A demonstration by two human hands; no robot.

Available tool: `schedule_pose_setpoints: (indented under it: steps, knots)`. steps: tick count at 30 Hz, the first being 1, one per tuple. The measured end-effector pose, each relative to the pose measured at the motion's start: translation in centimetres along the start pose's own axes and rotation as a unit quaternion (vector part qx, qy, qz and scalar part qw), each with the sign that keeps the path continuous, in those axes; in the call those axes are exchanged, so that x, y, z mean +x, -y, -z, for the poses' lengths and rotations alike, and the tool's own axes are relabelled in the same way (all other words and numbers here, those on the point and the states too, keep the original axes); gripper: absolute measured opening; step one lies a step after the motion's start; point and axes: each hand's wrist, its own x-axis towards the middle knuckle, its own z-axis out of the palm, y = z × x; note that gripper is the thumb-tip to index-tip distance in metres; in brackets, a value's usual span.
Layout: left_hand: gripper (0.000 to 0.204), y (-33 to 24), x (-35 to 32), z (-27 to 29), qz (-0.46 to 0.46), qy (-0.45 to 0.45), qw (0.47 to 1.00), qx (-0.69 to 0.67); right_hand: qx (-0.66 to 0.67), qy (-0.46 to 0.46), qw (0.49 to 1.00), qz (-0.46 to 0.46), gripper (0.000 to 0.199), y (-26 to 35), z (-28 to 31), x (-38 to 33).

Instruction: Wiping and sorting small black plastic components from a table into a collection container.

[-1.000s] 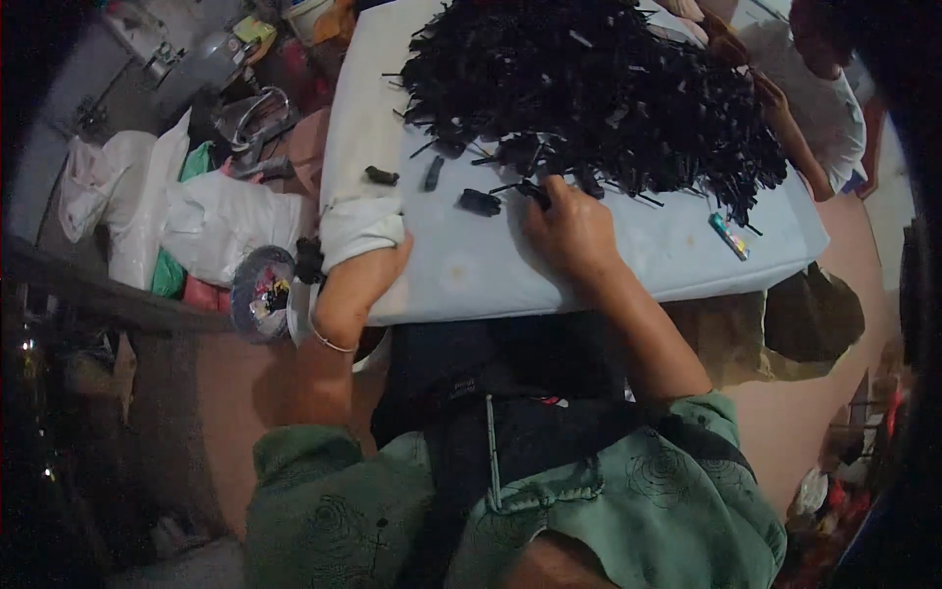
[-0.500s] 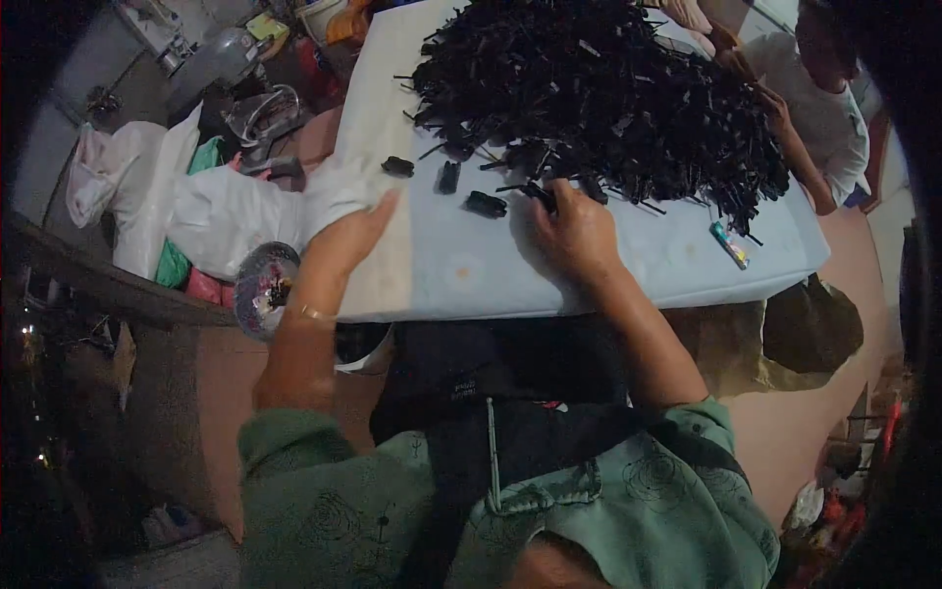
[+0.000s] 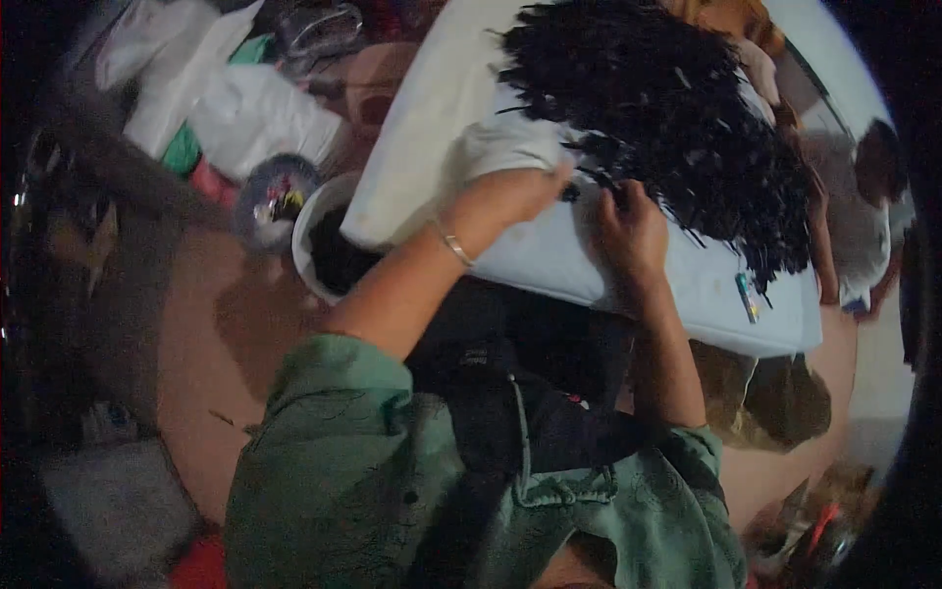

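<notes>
A large heap of small black pieces (image 3: 667, 137), thin prongs sticking out of many, covers much of the pale padded surface (image 3: 549, 260). My left hand (image 3: 525, 196) is closed on a white cloth (image 3: 510, 147), which bunches over its far side. Just right of its fingertips is a small black piece (image 3: 569, 191). At the near edge of the heap my right hand (image 3: 633, 231) is pinched on a black piece (image 3: 612, 193). Motion blur hides the fine shape of these pieces.
A white bucket (image 3: 302, 236) with dark contents stands left of the padded surface, by a clear round container (image 3: 280, 201). White bags (image 3: 260, 118) lie beyond. A small green packet (image 3: 748, 297) rests near the right edge. Another person (image 3: 854, 231) sits at the right.
My left hand has moved right with the white cloth, up close to my right hand. The loose pieces beside the heap no longer show separately. The whole view has shifted.
</notes>
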Motion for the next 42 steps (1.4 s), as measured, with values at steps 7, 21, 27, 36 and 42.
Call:
schedule_pose_setpoints:
  steps: [7, 21, 27, 36, 42]
  knots:
    - [0.025, -0.9, -0.8, 2.0, -0.009, 0.045, 0.996, 0.079, -0.029, -0.006, 0.999, -0.033, 0.030, -0.3, -0.7, 0.3]
    - [0.036, 17.6, -9.7, 8.3, 0.130, -0.175, 0.975, -0.053, -0.071, 0.003, 0.997, 0.004, 0.029, 0.0, -0.5, 0.4]
    - [0.032, 23.1, -17.4, 5.2, 0.302, 0.009, 0.953, 0.010, -0.077, 0.002, 0.997, 0.003, 0.030, -0.8, -0.6, 0.3]
    - [0.024, 17.2, -27.2, 3.8, 0.308, -0.005, 0.947, -0.095, -0.039, -0.021, 0.999, 0.009, 0.034, -1.0, -0.3, -0.1]
    - [0.023, 8.6, -22.3, 9.7, 0.231, -0.003, 0.965, -0.122, -0.013, -0.020, 1.000, -0.015, 0.033, -2.0, -1.0, 0.3]
